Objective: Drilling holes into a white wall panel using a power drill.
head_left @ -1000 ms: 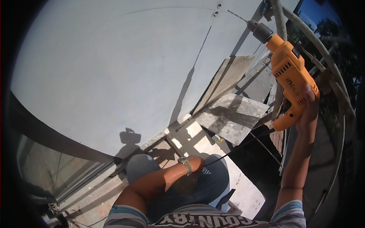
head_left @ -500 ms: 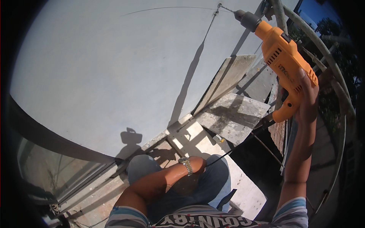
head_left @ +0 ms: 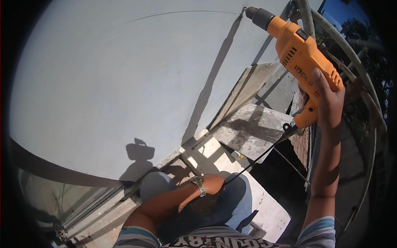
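My right hand [head_left: 328, 97] is wrapped round the handle of an orange power drill [head_left: 300, 60], thumb along its side. The drill is raised to the upper right, its black chuck [head_left: 260, 18] close to the pale wall [head_left: 124, 82]. Little of the bit shows; its tip meets the wall near a small eyelet or hook-like shape that I cannot make out clearly. A black power cord [head_left: 258, 158] runs from the handle's base down to my left hand [head_left: 214, 184], which is closed round it by my knees. A metal watch sits on that wrist; the fingertips are hidden.
Curved pale poles [head_left: 339, 33] stand close on the right beside the drill. Weathered boards [head_left: 252, 128] lean and lie below the wall, by a dark gap [head_left: 269, 177]. A window-like pane [head_left: 53, 194] is at lower left. Thin line [head_left: 182, 12] marks the wall.
The drill has moved left and closer to the wall, so much less of its bit shows. My left hand stays near my knees with the cord.
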### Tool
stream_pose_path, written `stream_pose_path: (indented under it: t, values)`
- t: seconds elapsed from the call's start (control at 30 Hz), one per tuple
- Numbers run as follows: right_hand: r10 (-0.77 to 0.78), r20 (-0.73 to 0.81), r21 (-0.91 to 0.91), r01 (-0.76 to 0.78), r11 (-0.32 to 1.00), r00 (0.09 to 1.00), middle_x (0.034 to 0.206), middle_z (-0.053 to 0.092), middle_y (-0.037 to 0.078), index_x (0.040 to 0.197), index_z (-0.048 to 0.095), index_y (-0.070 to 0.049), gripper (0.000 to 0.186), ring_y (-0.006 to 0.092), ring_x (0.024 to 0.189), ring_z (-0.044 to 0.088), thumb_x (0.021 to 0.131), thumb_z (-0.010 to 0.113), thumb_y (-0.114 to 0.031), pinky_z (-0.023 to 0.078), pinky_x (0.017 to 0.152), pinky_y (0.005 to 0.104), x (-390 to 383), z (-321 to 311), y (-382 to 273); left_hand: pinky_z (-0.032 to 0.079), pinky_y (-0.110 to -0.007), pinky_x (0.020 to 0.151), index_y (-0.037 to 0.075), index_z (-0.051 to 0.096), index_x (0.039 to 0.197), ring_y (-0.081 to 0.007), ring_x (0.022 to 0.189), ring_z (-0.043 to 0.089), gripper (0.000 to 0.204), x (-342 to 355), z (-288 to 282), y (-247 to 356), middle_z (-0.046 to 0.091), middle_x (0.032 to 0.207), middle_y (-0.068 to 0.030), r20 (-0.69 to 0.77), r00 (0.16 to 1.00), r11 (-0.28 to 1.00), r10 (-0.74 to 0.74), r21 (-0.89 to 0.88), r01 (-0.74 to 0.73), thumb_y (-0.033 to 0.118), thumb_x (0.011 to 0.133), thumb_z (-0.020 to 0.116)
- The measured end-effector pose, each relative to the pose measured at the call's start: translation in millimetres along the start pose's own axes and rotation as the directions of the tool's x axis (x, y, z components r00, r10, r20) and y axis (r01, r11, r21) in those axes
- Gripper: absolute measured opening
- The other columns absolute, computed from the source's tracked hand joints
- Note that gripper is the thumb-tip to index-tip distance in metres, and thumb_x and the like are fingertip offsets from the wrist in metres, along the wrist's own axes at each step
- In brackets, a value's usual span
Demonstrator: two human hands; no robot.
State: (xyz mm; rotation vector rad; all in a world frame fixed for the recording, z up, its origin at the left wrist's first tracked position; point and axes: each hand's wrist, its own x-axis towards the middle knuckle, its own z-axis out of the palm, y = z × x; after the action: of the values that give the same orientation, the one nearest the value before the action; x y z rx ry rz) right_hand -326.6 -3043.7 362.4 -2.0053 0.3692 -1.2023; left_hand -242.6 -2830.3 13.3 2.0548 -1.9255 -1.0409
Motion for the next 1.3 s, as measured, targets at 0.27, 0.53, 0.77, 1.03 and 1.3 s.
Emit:
stream_pose_path:
  t: [0.27,0.53,0.77,1.03,1.3]
  values:
    - [0.006,0.012,-0.033,-0.005,0.999,1.000,0.087,0.068,0.002,0.119,0.071,-0.002,0.045,0.0081,0.071,0.065,0.093,0.076,-0.039,0.053,0.061,0.0249,6,0,-3,0.057,-0.050,0.080,0.001,0.074,0.101,-0.0410,0.094,0.072,0.022,-2,-11,5,0.073,0.096,-0.0236,0.014,1.000,1.000,0.016,-0.019,-0.016,0.009,0.086,0.060]
    - [0.012,0.005,-0.005,-0.011,1.000,1.000,0.088,0.069,0.003,0.118,0.071,-0.001,0.047,0.0095,0.069,0.066,0.092,0.076,-0.040,0.054,0.059,0.0248,7,7,-5,0.057,-0.050,0.080,0.003,0.075,0.104,-0.0405,0.094,0.072,0.022,-11,-15,10,0.074,0.097,-0.0225,-0.003,1.000,1.000,0.011,-0.027,-0.011,0.012,0.089,0.060]
    - [0.018,0.003,-0.055,-0.018,0.998,1.000,0.088,0.069,0.003,0.118,0.071,-0.002,0.046,0.0093,0.067,0.064,0.092,0.076,-0.040,0.053,0.059,0.0251,9,4,-3,0.057,-0.050,0.080,0.001,0.076,0.099,-0.0413,0.093,0.072,0.024,-16,-19,17,0.073,0.096,-0.0236,-0.014,1.000,1.000,0.016,0.000,-0.016,0.019,0.090,0.062]
    - [0.060,0.052,-0.035,-0.059,0.998,0.997,0.088,0.069,0.004,0.119,0.069,-0.001,0.050,0.0102,0.064,0.063,0.091,0.076,-0.041,0.053,0.059,0.0251,15,-2,-4,0.057,-0.050,0.077,0.003,0.076,0.092,-0.0414,0.088,0.072,0.019,-2,-3,14,0.074,0.090,-0.0222,-0.064,0.998,1.000,-0.008,-0.014,0.007,0.017,0.088,0.064]
    - [0.031,0.009,0.007,-0.031,0.999,0.999,0.086,0.069,0.005,0.119,0.069,-0.001,0.051,0.0098,0.063,0.064,0.091,0.077,-0.042,0.053,0.059,0.0254,2,-6,-1,0.055,-0.052,0.077,0.006,0.077,0.095,-0.0405,0.085,0.071,0.030,5,13,6,0.073,0.087,-0.0213,-0.115,0.993,0.995,0.020,-0.094,-0.031,0.032,0.090,0.064]
